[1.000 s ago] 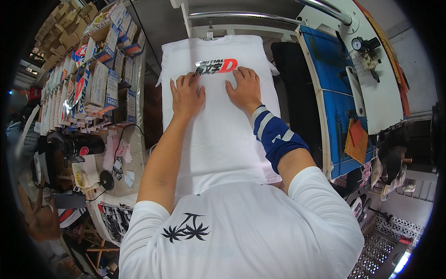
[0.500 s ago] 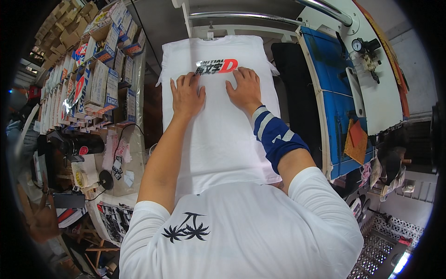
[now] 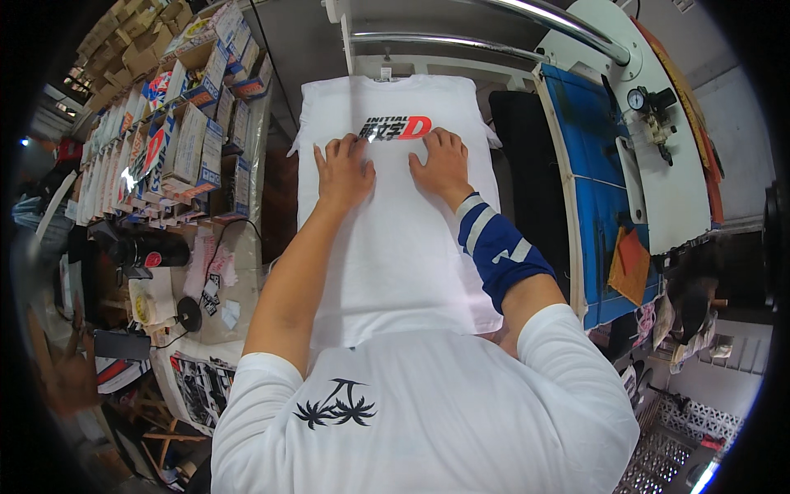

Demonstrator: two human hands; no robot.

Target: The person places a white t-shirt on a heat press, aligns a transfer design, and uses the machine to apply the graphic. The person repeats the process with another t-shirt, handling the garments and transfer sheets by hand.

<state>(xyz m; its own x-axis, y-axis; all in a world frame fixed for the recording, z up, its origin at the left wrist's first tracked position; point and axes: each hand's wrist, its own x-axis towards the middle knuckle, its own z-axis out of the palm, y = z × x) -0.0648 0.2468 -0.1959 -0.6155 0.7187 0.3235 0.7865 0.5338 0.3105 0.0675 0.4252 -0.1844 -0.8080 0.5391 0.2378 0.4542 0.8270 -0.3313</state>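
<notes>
A white T-shirt [image 3: 393, 247] lies spread with its collar at the far end. Across its chest is a black and red lettered print on what looks like a shiny clear film [image 3: 387, 128]. My left hand [image 3: 346, 174] rests palm down, fingers apart, its fingertips by the print's lower left corner. At the lower right corner, beside the red part, my right hand [image 3: 442, 165] also lies on the fabric with the thumb spread from the fingers. Whether the fingertips pinch the film's edge is hard to see. A blue and white sleeve band covers my right forearm.
Chrome bars [image 3: 453, 43] run beyond the collar. To the right are a black pad [image 3: 527, 181], a blue panel [image 3: 601, 198] and a white plate with a pressure gauge [image 3: 637, 100]. Stacked cardboard boxes [image 3: 192, 152] and a small desk fan or lamp base [image 3: 188, 314] stand left.
The whole view has shifted slightly, so the shirt appears lower and to the right. The print looks a little straighter, and glare on its left end has shrunk. Both hands stay at its lower corners.
</notes>
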